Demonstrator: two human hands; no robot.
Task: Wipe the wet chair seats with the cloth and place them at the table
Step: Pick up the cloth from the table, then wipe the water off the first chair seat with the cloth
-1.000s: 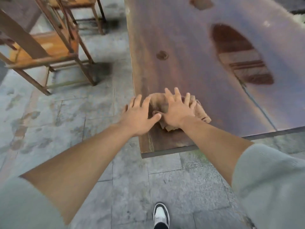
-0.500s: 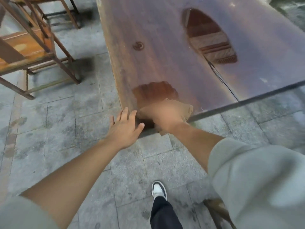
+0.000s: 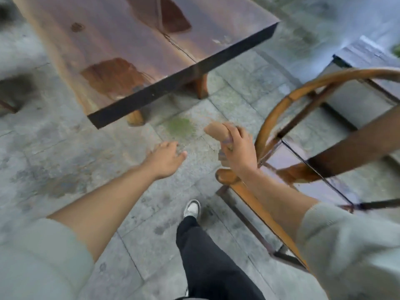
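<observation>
My right hand (image 3: 239, 149) grips a bunched brown cloth (image 3: 215, 129) in the air, just left of a wooden chair (image 3: 279, 109) with a curved back rail. The chair's seat (image 3: 303, 167) is dark, glossy and wet, to the right of my right forearm. My left hand (image 3: 165, 158) hangs over the stone floor with its fingers loosely apart and nothing in it. The long dark wooden table (image 3: 134, 40) lies ahead at upper left, with a wiped patch (image 3: 112, 75) near its near end.
Grey stone paving (image 3: 65, 159) with a green moss spot (image 3: 181, 126) lies between table and chair. My leg and shoe (image 3: 191, 210) stand at bottom centre. A stone step (image 3: 365, 55) rises at the upper right. Table legs (image 3: 200, 86) stand under the near end.
My right hand has lifted the cloth off the table and swung right toward the chair. The view has turned right, and my left hand has left the table edge.
</observation>
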